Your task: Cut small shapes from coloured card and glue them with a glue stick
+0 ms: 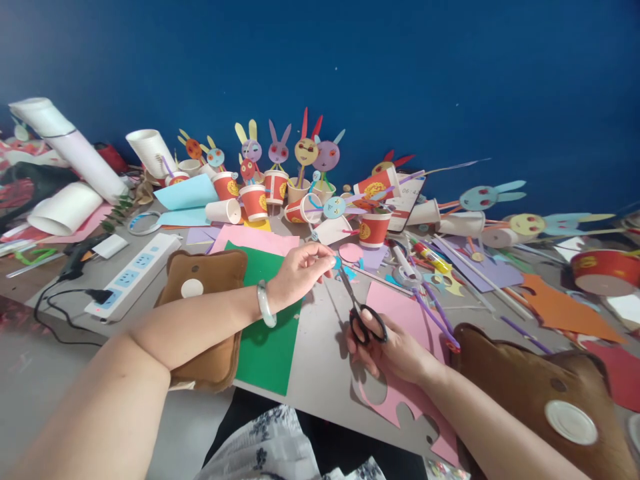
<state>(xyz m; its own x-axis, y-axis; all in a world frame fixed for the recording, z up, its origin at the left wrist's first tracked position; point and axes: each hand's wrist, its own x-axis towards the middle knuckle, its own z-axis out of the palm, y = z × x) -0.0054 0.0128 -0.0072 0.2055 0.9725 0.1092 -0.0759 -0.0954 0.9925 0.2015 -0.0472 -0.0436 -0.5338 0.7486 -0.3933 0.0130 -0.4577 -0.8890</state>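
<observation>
My left hand [306, 268] is closed in a pinch on a small blue paper piece [337, 263] above the middle of the table. My right hand [387, 343] grips a pair of black-handled scissors [356, 303], fingers through the loops. The scissors point up and away, their tips at the blue paper. Whether the blades touch it is hard to tell. A green paper sheet [267, 347] lies under my left wrist. Beneath my right hand is a pink paper sheet [395, 313] with rounded cut-outs along its edge.
Paper cups [253, 201] with rabbit-faced paper figures [306, 152] line the back by the blue wall. A white power strip [134, 277] and a brown cushion [203, 280] are at left. Another brown cushion [505, 363] lies at right, near orange paper [570, 310]. A glue stick [433, 257] lies among scraps.
</observation>
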